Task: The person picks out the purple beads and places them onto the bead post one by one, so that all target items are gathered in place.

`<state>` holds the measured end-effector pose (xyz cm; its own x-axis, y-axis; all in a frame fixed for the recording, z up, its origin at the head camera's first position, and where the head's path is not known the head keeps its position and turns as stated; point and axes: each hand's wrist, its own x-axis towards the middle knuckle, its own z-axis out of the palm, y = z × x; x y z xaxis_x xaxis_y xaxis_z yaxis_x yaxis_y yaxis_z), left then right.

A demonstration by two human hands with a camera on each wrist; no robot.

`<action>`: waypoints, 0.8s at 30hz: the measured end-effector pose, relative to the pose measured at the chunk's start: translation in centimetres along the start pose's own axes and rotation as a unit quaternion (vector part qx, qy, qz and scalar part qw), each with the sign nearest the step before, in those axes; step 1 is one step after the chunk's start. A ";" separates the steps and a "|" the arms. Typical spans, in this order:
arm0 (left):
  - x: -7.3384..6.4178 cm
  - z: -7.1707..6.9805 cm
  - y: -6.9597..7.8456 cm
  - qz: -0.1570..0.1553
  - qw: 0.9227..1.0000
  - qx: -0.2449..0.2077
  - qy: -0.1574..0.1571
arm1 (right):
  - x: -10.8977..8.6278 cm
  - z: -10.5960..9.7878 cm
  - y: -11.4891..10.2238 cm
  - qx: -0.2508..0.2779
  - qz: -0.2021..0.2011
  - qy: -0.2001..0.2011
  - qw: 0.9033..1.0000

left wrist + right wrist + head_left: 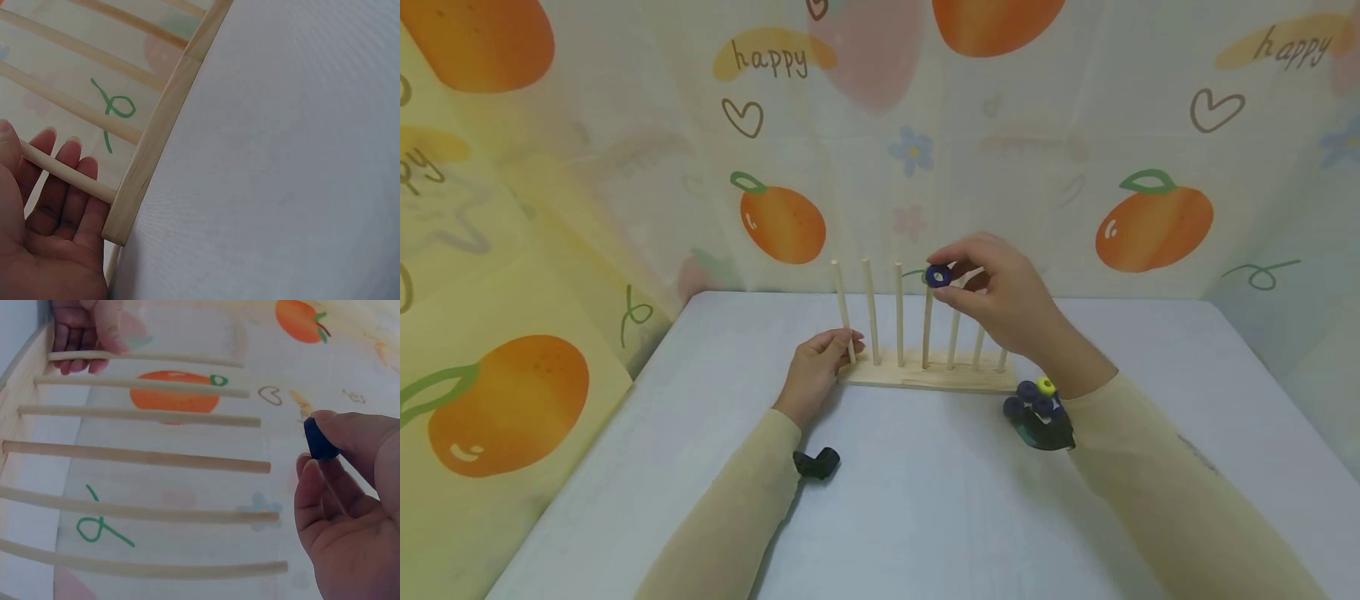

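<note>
A wooden rack stands on the table, its long flat base (925, 379) carrying a row of several upright pegs. At its left end, my left hand (816, 367) holds the outermost peg (81, 181) low down, with the thumb on one side and fingers behind. My right hand (1003, 287) pinches a dark blue bead (320, 439) between thumb and fingertips, its hole visible in the head view. That bead overlaps the top of a middle peg (187, 461) in the head view; the right wrist view shows it apart, beyond the peg tips. No beads show on the pegs.
Several dark blue beads (1028, 390) and a yellow bead (1046, 385) lie close together by the rack's right end, partly behind the right forearm. A black device (817, 464) sits at the left wrist. A patterned cloth (865, 150) hangs behind the white table (895, 500).
</note>
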<state>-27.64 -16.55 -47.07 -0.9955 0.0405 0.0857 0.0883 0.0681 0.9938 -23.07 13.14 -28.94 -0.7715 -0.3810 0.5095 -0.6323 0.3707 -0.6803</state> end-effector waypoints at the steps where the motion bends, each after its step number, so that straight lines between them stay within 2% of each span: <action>1: 0.0 0.0 0.0 0.001 1.000 0.000 -0.001 | 0.2 0.2 0.0 -0.005 -0.002 0.000 1.000; 8: 0.0 0.0 -0.1 0.011 1.000 -0.011 0.000 | 1.5 1.2 0.1 -0.048 -0.025 -0.007 0.999; 13: 0.0 0.2 0.1 0.010 1.000 -0.016 0.007 | 2.4 1.9 0.2 -0.057 -0.043 -0.004 0.997; 24: 0.1 0.1 -0.1 0.012 1.000 -0.013 0.000 | 3.8 3.4 0.4 -0.066 -0.030 -0.008 0.997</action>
<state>-27.71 -16.49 -47.17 -0.9931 0.0414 0.1100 0.1117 0.0412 0.9929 -26.01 8.93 -29.09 -0.7311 -0.4189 0.5385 -0.6822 0.4542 -0.5729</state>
